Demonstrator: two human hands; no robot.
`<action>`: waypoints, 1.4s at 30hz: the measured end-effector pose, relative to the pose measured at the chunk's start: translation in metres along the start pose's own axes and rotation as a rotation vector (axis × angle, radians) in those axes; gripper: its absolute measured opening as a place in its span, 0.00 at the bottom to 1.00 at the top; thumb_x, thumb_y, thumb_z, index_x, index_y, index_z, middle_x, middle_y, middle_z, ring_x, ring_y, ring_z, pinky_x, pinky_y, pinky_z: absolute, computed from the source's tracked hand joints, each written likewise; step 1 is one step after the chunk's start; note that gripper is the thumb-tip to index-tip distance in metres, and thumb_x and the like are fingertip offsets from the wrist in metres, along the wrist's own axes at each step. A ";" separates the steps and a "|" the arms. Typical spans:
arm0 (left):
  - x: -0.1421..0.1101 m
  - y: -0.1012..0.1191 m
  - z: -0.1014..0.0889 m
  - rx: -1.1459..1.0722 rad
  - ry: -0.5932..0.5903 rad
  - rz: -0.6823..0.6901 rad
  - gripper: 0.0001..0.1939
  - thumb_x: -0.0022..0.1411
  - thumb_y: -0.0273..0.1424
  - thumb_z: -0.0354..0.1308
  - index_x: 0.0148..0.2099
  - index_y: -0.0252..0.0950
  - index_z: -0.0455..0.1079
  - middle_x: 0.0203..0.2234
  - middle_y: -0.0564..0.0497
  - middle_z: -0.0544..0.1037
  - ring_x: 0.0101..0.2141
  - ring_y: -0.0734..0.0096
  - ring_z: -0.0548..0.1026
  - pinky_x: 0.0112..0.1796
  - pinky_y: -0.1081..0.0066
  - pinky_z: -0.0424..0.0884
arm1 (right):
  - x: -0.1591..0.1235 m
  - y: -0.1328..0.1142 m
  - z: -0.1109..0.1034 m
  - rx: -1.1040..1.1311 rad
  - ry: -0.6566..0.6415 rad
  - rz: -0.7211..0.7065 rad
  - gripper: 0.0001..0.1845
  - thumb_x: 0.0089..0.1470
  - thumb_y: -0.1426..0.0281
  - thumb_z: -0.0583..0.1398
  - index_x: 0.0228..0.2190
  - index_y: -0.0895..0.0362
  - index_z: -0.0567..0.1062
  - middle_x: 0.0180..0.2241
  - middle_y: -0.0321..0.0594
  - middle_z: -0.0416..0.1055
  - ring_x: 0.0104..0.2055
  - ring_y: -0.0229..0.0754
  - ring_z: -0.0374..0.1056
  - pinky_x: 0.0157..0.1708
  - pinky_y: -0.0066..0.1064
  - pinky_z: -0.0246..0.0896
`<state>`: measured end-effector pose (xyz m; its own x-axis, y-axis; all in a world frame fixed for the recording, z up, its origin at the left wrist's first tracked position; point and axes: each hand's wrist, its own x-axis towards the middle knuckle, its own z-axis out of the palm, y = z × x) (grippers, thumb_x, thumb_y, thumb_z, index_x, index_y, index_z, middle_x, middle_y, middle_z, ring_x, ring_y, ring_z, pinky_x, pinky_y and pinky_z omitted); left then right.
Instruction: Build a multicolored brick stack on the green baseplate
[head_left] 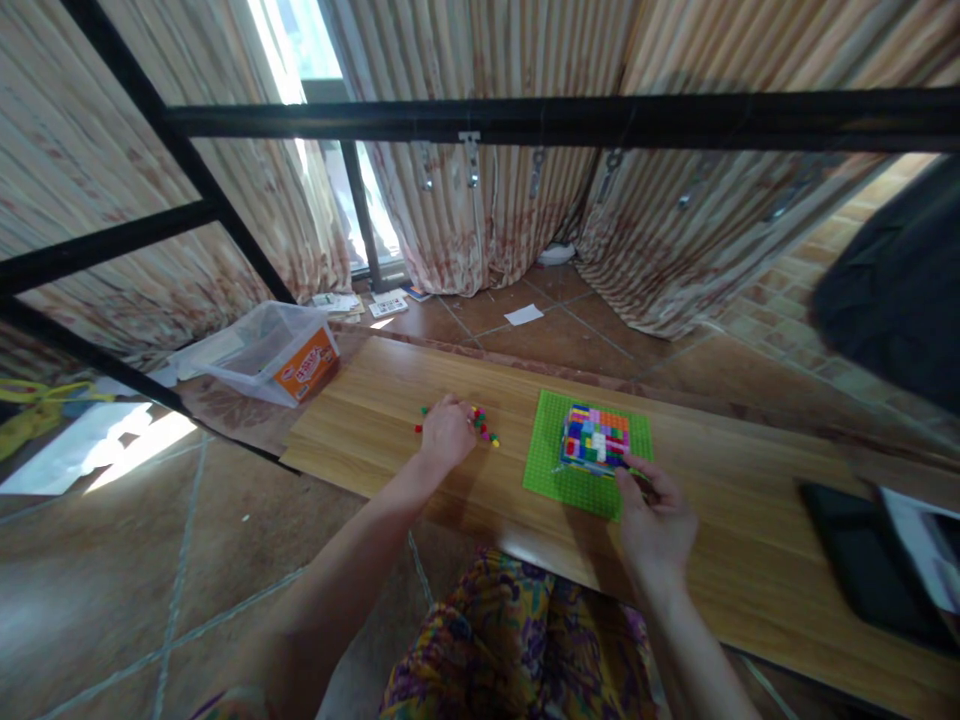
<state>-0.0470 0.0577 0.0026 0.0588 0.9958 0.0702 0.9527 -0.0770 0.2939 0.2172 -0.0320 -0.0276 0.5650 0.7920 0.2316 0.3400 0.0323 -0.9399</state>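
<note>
Brick block: Seen from my head camera, the multicoloured brick block [598, 437] sits on a green baseplate [547, 440], at 4 o'clock from the middle of the view, bare studs showing around it.
Right hand: My right hand [660, 525] meets the build at its 4 o'clock corner, thumb and fingers drawn narrow; whether a piece is pinched between them, I cannot tell.
Left hand: My left hand [448, 435] bends low at 7 o'clock from the middle, fingers curled downward; the tips are too small to read, so I cannot tell whether they hold anything.
Loose bricks: Small red, green and yellow loose bricks [484, 430] lie about my left hand, most of them on its 3 o'clock side.
Wooden tabletop: Under it all, the long wooden tabletop [360, 410] stretches from 8 o'clock to 4 o'clock, where a flat black object [870, 560] rests.
Clear bin: At 9 o'clock, past the table's end, stands a clear bin [259, 350] with an orange label [309, 363].
Backdrop: Striped curtains [487, 220] hang at 12 o'clock behind a black bar [525, 120].
Lap: My patterned clothing [517, 650] shows at 6 o'clock.
</note>
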 end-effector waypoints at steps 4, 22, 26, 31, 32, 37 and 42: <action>-0.001 -0.002 -0.004 -0.046 0.034 0.015 0.11 0.59 0.21 0.51 0.39 0.35 0.74 0.39 0.47 0.75 0.44 0.68 0.74 0.49 0.68 0.69 | 0.000 -0.009 0.001 -0.011 0.031 -0.044 0.18 0.51 0.58 0.61 0.40 0.56 0.80 0.41 0.46 0.76 0.39 0.45 0.71 0.39 0.37 0.65; -0.033 0.116 -0.002 -0.554 -0.086 0.337 0.12 0.63 0.24 0.51 0.45 0.37 0.73 0.38 0.49 0.79 0.39 0.70 0.75 0.45 0.69 0.71 | -0.006 0.005 -0.011 0.036 0.108 0.001 0.16 0.51 0.59 0.61 0.37 0.57 0.79 0.38 0.44 0.76 0.38 0.44 0.71 0.41 0.38 0.65; -0.021 0.134 -0.003 -0.405 -0.140 0.388 0.18 0.61 0.22 0.50 0.53 0.36 0.69 0.39 0.47 0.79 0.40 0.68 0.76 0.46 0.68 0.71 | -0.006 0.010 -0.013 0.044 0.113 0.007 0.17 0.50 0.59 0.61 0.37 0.57 0.79 0.38 0.45 0.76 0.39 0.45 0.71 0.42 0.39 0.65; -0.013 0.146 -0.006 -0.246 -0.187 0.424 0.20 0.61 0.21 0.48 0.54 0.33 0.66 0.43 0.41 0.78 0.43 0.61 0.77 0.46 0.63 0.72 | -0.004 0.009 -0.015 0.050 0.099 0.002 0.16 0.51 0.60 0.60 0.37 0.57 0.79 0.38 0.45 0.76 0.40 0.45 0.71 0.43 0.40 0.65; -0.012 0.148 -0.006 -0.228 -0.196 0.432 0.20 0.61 0.21 0.48 0.54 0.33 0.66 0.44 0.40 0.78 0.43 0.59 0.77 0.47 0.62 0.72 | -0.004 0.008 -0.016 0.052 0.096 -0.001 0.15 0.51 0.60 0.60 0.36 0.57 0.79 0.38 0.45 0.75 0.40 0.45 0.71 0.43 0.40 0.65; -0.011 0.153 -0.006 -0.175 -0.218 0.422 0.21 0.60 0.19 0.47 0.56 0.33 0.64 0.41 0.40 0.78 0.42 0.59 0.78 0.47 0.60 0.72 | -0.003 0.007 -0.018 0.038 0.085 -0.011 0.15 0.51 0.60 0.60 0.35 0.57 0.79 0.38 0.44 0.75 0.40 0.45 0.71 0.44 0.40 0.65; -0.012 0.155 -0.006 -0.171 -0.196 0.417 0.24 0.61 0.19 0.46 0.59 0.33 0.60 0.45 0.38 0.77 0.44 0.59 0.77 0.47 0.62 0.72 | -0.002 0.007 -0.018 0.048 0.076 -0.001 0.15 0.51 0.60 0.60 0.36 0.56 0.79 0.39 0.44 0.75 0.41 0.46 0.71 0.45 0.41 0.65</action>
<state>0.0982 0.0338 0.0529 0.4957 0.8676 0.0389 0.7745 -0.4619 0.4322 0.2315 -0.0441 -0.0300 0.6206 0.7436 0.2488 0.3053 0.0631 -0.9502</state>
